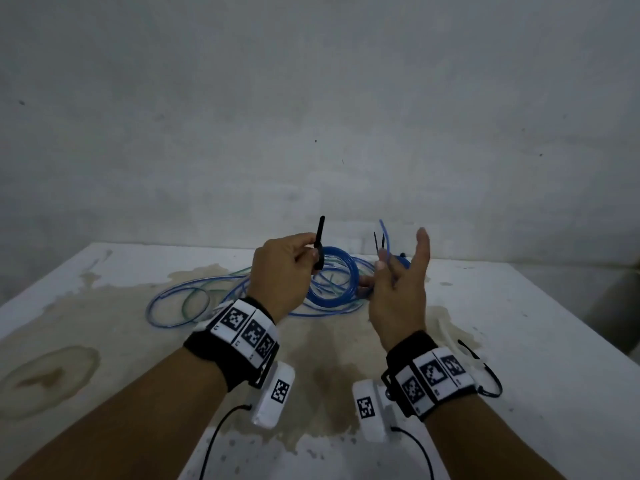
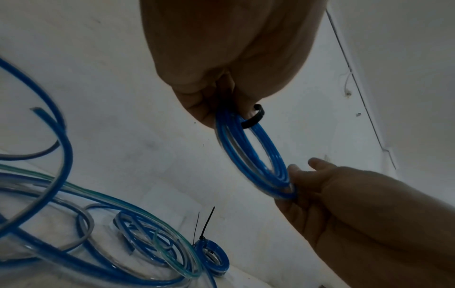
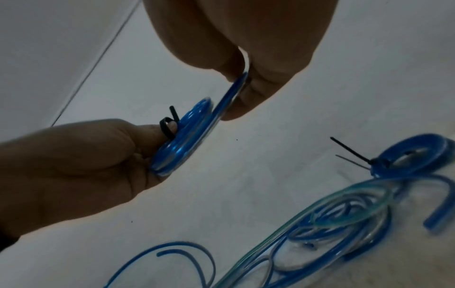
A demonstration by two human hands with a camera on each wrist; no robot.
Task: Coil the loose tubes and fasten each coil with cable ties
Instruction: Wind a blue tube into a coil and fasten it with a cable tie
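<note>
One small blue coil [image 2: 211, 257] already lies tied on the table [image 1: 519, 323]. A second coil [image 2: 251, 154] hangs in the air between both hands: the left hand [image 1: 277, 271] pinches it by a looped cable tie [image 2: 253, 118], not yet pulled snug, while the right hand [image 1: 398, 285] pinches the opposite edge. Loose tubes [image 1: 180, 299] remain uncoiled.

Blue tube coil [image 2: 253, 155], black-tied, airborne
</note>
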